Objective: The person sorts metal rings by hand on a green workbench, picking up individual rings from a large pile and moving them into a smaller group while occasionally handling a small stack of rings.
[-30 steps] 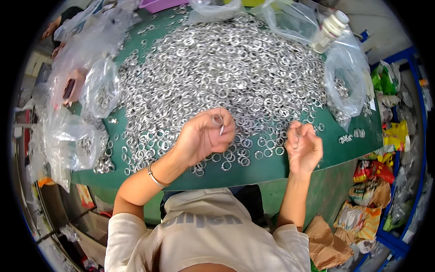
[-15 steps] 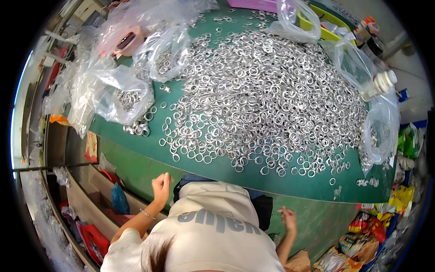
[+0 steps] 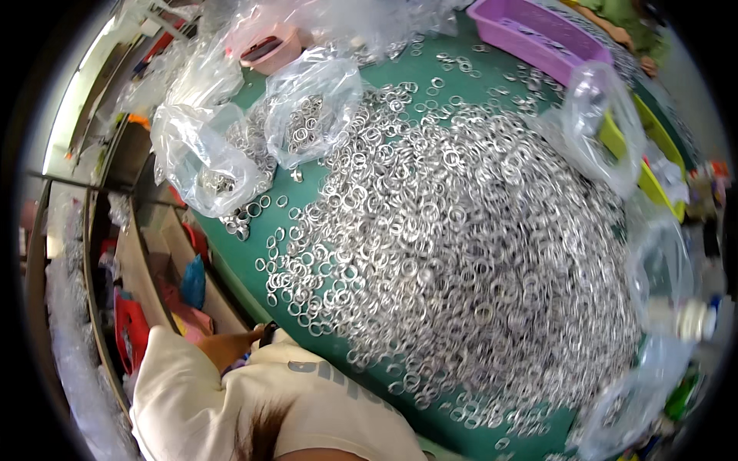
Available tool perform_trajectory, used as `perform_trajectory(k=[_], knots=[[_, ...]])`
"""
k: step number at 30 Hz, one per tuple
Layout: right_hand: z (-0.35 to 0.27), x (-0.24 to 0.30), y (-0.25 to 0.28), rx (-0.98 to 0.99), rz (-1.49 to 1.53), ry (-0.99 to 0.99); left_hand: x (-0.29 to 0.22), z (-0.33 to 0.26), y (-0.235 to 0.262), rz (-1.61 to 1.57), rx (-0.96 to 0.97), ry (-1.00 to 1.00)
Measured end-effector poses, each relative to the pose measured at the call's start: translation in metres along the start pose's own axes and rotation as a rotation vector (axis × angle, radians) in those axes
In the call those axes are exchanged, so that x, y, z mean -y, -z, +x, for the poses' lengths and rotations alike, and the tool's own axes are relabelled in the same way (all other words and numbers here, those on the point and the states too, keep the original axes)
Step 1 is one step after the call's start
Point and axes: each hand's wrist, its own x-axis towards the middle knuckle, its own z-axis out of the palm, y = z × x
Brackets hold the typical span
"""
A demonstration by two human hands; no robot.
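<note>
A wide heap of silver metal rings lies on the green table in front of me. My left hand is low at the left, close against my cream shirt and below the table's near edge. A small black thing shows at that hand; I cannot make out whether it is held. The fingers are mostly hidden. Loose rings lie nearest to it on the table. My right hand is out of the picture.
Clear plastic bags of rings stand at the back left beside a pink basket. A purple basin, a yellow-green basket and a white bottle are along the right. Another person's hand shows at the far right.
The view has turned and come closer to the rings. My left hand has gone from a raised, closed pose to beside my shirt. My right hand has left the picture.
</note>
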Motion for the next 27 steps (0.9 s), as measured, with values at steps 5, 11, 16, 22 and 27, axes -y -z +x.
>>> perform_trajectory(k=[5, 11, 16, 22, 27], knots=[[0.017, 0.021, 0.04, 0.028, -0.039, -0.023, -0.039, -0.03, 0.031, 0.004, 0.098, 0.077], [0.013, 0.017, 0.061, -0.009, -0.11, -0.04, -0.056, -0.008, -0.02, -0.084, 0.222, -0.043], [0.016, 0.007, 0.057, -0.1, -0.175, 0.015, -0.055, 0.052, -0.075, -0.079, 0.346, -0.312], [-0.004, -0.012, 0.124, -0.251, -0.284, 0.095, -0.072, 0.101, -0.083, 0.001, 0.135, -0.54], [-0.102, 0.062, 0.217, -0.053, -0.344, 0.336, -0.141, 0.013, 0.043, 0.336, -0.269, -0.59]])
